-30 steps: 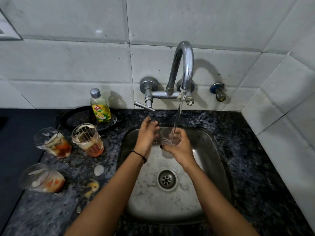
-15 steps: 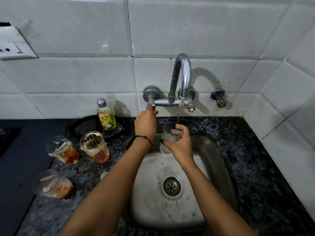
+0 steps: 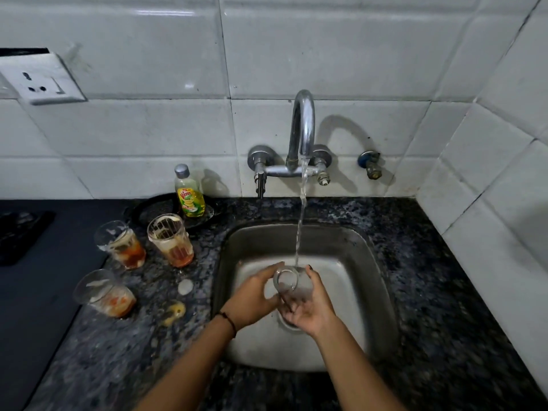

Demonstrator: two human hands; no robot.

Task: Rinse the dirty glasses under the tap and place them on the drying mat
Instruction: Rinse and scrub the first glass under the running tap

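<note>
A clear glass (image 3: 289, 282) sits low over the steel sink (image 3: 358, 256), tilted with its mouth toward me, right under the water running from the chrome tap (image 3: 302, 129). My right hand (image 3: 311, 307) cups and grips it from below and the right. My left hand (image 3: 252, 298) holds its left side, fingers curled round it. Three dirty glasses with orange and white residue stand on the counter to the left: one at the back (image 3: 170, 240), one beside it (image 3: 121, 244), one nearer me (image 3: 103, 293).
A yellow dish soap bottle (image 3: 189, 192) stands on a black round plate (image 3: 154, 209) behind the glasses. A dark mat (image 3: 35, 292) lies on the far left. Spills (image 3: 175, 311) dot the granite counter. A wall socket (image 3: 41, 80) is upper left; tiled walls close the back and right.
My left hand left the tap handle and came down onto the glass. The glass dropped lower into the sink and tipped toward me. The water stream is stronger.
</note>
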